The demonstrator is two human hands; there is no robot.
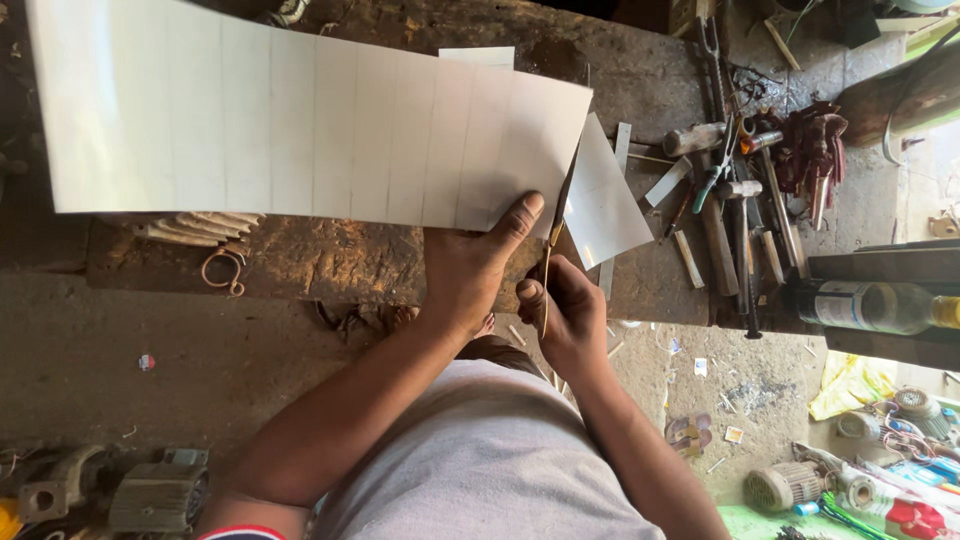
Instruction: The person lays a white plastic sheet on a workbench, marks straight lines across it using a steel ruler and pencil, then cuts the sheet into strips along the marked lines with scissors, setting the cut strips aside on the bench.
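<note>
Fingers (525,215) of the left hand (470,265) are clamped on the lower edge of a large white sheet (300,120), thumb on top and the rest hidden beneath it. Ruled into narrow vertical strips by faint lines, that sheet stretches from the hand toward 10 o'clock, held up over the counter (330,260). At 3 o'clock from the left hand, the right hand (570,315) has its fingers closed through the handles of a pair of scissors (555,240); the blades point toward 12 o'clock and sit in the sheet's right end, along one of the lines. A cut-off white piece (605,205) hangs just at 2 o'clock of the scissors, touching the blades.

Farther toward 3 o'clock the worn, dark counter carries a heap of hand tools (745,190), among them pliers, files and a wooden-handled hammer. A glass bottle (880,305) lies on its side at the far right. Down on the dusty floor (100,370), old electric motors (160,490) sit at 8 o'clock.
</note>
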